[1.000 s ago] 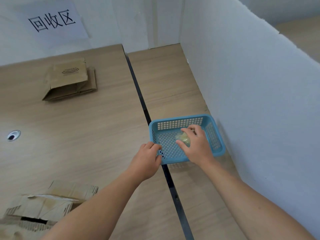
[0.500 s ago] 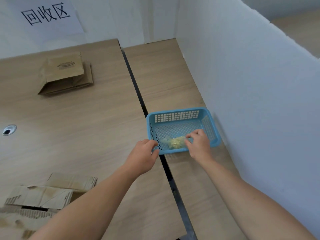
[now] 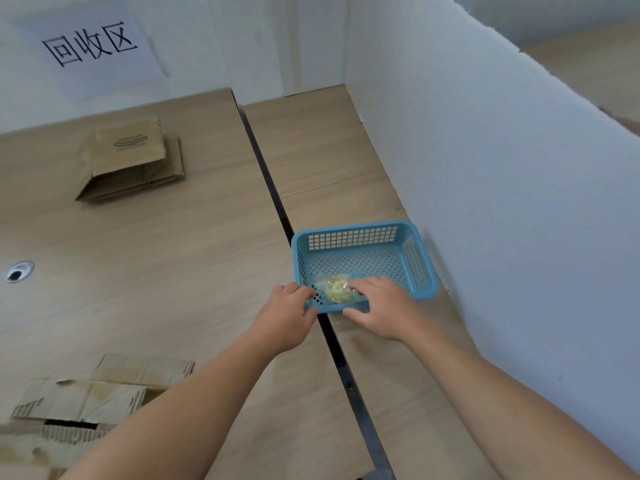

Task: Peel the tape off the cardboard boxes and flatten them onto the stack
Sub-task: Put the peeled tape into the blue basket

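Observation:
A blue plastic basket (image 3: 353, 227) sits on the right table against the white partition. A crumpled wad of clear yellowish tape (image 3: 334, 287) lies inside it near the front left. My left hand (image 3: 284, 320) grips the basket's near left corner with curled fingers. My right hand (image 3: 384, 310) lies over the near rim with fairly straight fingers, tips at the tape wad, thumb against the outer front wall. A stack of flattened cardboard boxes (image 3: 128, 161) lies far left. A torn cardboard box (image 3: 79, 400) lies at the lower left, partly hidden by my left forearm.
A white partition (image 3: 485, 202) runs along the right side, close to the basket. A dark gap (image 3: 270, 188) separates the two wooden tables. A paper sign (image 3: 90, 46) hangs on the back wall, and a cable hole (image 3: 19, 271) sits at the left.
My right hand has drawn back from the basket's middle to its near rim, leaving the tape wad on the basket floor. My left hand has kept hold of the corner.

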